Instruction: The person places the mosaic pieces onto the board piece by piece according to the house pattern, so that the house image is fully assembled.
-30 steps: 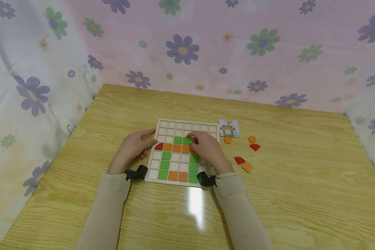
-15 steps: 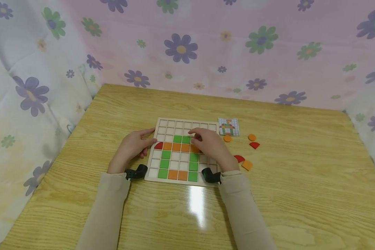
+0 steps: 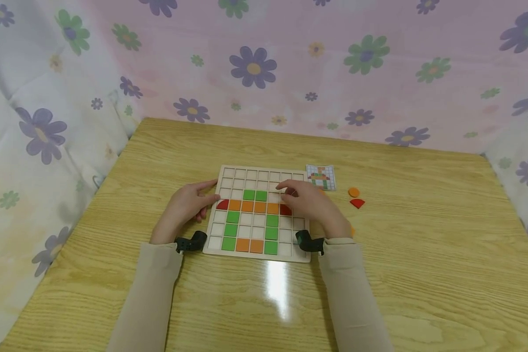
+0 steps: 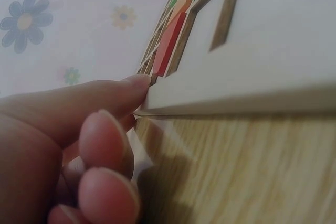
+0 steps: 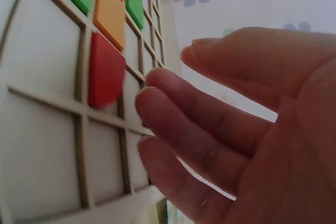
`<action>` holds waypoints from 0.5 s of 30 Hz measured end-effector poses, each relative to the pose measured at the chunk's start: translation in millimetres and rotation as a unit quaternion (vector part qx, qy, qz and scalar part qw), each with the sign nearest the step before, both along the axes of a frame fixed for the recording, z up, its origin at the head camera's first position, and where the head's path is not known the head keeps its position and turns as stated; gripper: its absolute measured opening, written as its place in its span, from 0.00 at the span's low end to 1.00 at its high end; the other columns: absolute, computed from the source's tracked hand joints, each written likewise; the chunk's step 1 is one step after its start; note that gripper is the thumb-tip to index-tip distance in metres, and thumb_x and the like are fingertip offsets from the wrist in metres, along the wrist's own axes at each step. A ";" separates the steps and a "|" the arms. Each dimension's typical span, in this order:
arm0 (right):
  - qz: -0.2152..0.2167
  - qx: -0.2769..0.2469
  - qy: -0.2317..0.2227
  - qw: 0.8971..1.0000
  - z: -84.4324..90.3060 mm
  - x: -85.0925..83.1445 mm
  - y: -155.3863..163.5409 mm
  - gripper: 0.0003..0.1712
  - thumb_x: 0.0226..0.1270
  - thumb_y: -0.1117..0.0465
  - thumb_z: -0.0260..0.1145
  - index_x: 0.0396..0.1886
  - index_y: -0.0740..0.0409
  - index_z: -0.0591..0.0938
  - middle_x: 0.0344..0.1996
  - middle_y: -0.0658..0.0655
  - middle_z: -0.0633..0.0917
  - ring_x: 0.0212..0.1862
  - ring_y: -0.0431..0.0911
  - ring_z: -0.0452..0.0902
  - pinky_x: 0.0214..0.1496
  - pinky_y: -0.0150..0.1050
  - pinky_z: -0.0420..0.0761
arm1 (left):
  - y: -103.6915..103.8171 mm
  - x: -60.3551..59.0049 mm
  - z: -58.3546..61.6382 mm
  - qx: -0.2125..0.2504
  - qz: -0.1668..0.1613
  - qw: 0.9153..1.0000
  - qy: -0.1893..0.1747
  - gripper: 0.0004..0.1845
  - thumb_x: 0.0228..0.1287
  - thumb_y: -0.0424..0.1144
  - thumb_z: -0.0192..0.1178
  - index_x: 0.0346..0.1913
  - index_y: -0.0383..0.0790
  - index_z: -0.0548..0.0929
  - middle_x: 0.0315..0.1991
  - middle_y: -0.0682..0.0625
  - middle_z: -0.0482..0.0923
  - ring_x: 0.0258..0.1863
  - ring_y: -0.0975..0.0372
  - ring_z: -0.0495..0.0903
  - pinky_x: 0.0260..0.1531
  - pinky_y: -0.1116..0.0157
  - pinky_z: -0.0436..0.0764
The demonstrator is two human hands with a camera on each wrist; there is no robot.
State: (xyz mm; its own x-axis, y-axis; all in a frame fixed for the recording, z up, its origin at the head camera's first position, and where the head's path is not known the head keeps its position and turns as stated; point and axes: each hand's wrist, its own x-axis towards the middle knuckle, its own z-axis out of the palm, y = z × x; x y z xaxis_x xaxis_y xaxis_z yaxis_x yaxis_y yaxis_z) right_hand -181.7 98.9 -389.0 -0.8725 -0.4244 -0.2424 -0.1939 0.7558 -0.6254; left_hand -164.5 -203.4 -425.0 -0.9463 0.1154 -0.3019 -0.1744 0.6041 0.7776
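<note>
Head view: a grid board [image 3: 257, 254] lies near the middle of the desk [image 3: 378, 293], partly filled with green, orange and red tiles. The left hand [image 3: 182, 208] is set against the board's left edge; in the left wrist view its fingertips [image 4: 137, 82] touch that edge beside the red quarter tile [image 4: 169, 45], fingers straight, nothing held. The right hand [image 3: 310, 205] hovers above the board's right columns, fingers loosely extended and empty, just beside a red tile [image 3: 285, 210] seated at the right end of the orange row; the right wrist view shows that red tile [image 5: 105, 69] lying flat in its cell.

The seating of the last piece appears finished. For a good result, the board should be steadied by the left hand while the right hand is lifted straight up, so that seated tiles are not dragged.

Loose pieces lie toward the desk's right edge: an orange disc [image 3: 354, 192] and a red fan piece [image 3: 358, 203], with a pattern card [image 3: 321, 177] at the board's far right corner. Open desk surface is available in front of the board and to its right beyond these pieces; the desk's far edge is bordered by a flowered cloth [image 3: 264, 68].
</note>
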 end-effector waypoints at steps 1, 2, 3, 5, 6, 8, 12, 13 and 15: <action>-0.001 -0.003 -0.004 1.000 0.1 0.1 2.7 0.18 0.69 0.53 0.55 0.57 0.46 0.75 0.47 0.52 0.80 0.47 0.47 0.74 0.52 0.45 0.74 | 0.0 0.4 0.2 0.004 0.001 1.000 -0.001 0.28 0.62 0.52 0.57 0.65 0.61 0.66 0.14 0.46 0.73 0.11 0.59 0.70 0.16 0.62 0.76; 0.000 -0.004 -0.008 1.000 0.1 0.0 5.6 0.18 0.69 0.53 0.54 0.57 0.46 0.75 0.47 0.52 0.79 0.48 0.47 0.74 0.52 0.45 0.74 | 0.1 0.7 0.4 0.005 0.000 1.000 0.000 0.28 0.62 0.52 0.57 0.65 0.61 0.66 0.14 0.46 0.73 0.11 0.59 0.70 0.16 0.62 0.76; -0.001 -0.005 -0.010 1.000 0.7 0.2 8.6 0.18 0.69 0.53 0.55 0.56 0.46 0.76 0.47 0.52 0.79 0.48 0.47 0.74 0.52 0.45 0.74 | 0.3 0.8 0.7 0.013 0.002 1.000 -0.004 0.28 0.62 0.52 0.58 0.65 0.61 0.66 0.14 0.46 0.73 0.11 0.59 0.70 0.15 0.62 0.76; -0.006 -0.006 -0.015 1.000 1.5 0.2 15.7 0.17 0.68 0.54 0.55 0.55 0.47 0.76 0.47 0.52 0.79 0.48 0.47 0.74 0.53 0.45 0.73 | 0.8 0.5 1.0 0.015 0.002 1.000 -0.005 0.28 0.62 0.52 0.58 0.65 0.61 0.66 0.14 0.46 0.73 0.11 0.60 0.70 0.15 0.62 0.76; -0.006 -0.007 -0.016 1.000 2.0 -0.1 19.7 0.17 0.68 0.54 0.55 0.55 0.47 0.76 0.47 0.53 0.79 0.48 0.48 0.74 0.53 0.46 0.73 | 1.1 -0.1 1.0 0.015 0.000 1.000 -0.006 0.28 0.62 0.52 0.58 0.65 0.61 0.66 0.14 0.46 0.73 0.11 0.60 0.70 0.15 0.62 0.76; -0.010 -0.007 -0.012 1.000 2.0 -1.2 27.7 0.17 0.68 0.55 0.55 0.54 0.49 0.77 0.47 0.53 0.79 0.48 0.48 0.73 0.53 0.46 0.73 | 1.9 -1.4 1.0 0.008 -0.003 1.000 -0.005 0.28 0.62 0.53 0.57 0.65 0.61 0.66 0.14 0.47 0.73 0.11 0.60 0.70 0.15 0.63 0.75; -0.015 -0.006 0.000 1.000 0.7 -3.8 42.1 0.16 0.68 0.55 0.55 0.54 0.52 0.77 0.48 0.55 0.78 0.49 0.49 0.73 0.52 0.47 0.73 | 2.2 -1.9 1.3 -0.001 0.000 1.000 -0.005 0.28 0.62 0.52 0.57 0.65 0.61 0.66 0.14 0.47 0.73 0.11 0.60 0.70 0.16 0.63 0.75; -0.019 -0.006 -0.002 1.000 0.0 -4.1 45.5 0.16 0.68 0.55 0.55 0.53 0.51 0.77 0.49 0.54 0.77 0.49 0.49 0.72 0.53 0.47 0.73 | 2.2 -1.5 1.3 0.001 0.005 1.000 -0.008 0.28 0.62 0.52 0.58 0.65 0.61 0.66 0.14 0.46 0.73 0.11 0.60 0.70 0.16 0.63 0.76; -0.029 -0.007 -0.011 0.999 -0.5 -4.2 52.0 0.17 0.69 0.54 0.54 0.54 0.51 0.76 0.50 0.55 0.77 0.49 0.50 0.72 0.52 0.47 0.73 | 2.1 -0.5 1.6 0.005 0.008 1.000 -0.014 0.28 0.62 0.51 0.58 0.65 0.62 0.66 0.14 0.46 0.73 0.11 0.59 0.70 0.16 0.63 0.76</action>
State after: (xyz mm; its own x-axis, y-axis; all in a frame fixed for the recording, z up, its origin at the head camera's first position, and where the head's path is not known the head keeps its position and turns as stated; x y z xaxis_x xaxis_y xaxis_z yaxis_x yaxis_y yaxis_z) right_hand -185.9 150.9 -389.5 -0.8904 -0.3764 -0.2559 -0.1364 0.7572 -0.6388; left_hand -165.0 -201.3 -423.4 -0.9391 0.1033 -0.3276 -0.2064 0.5929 0.7784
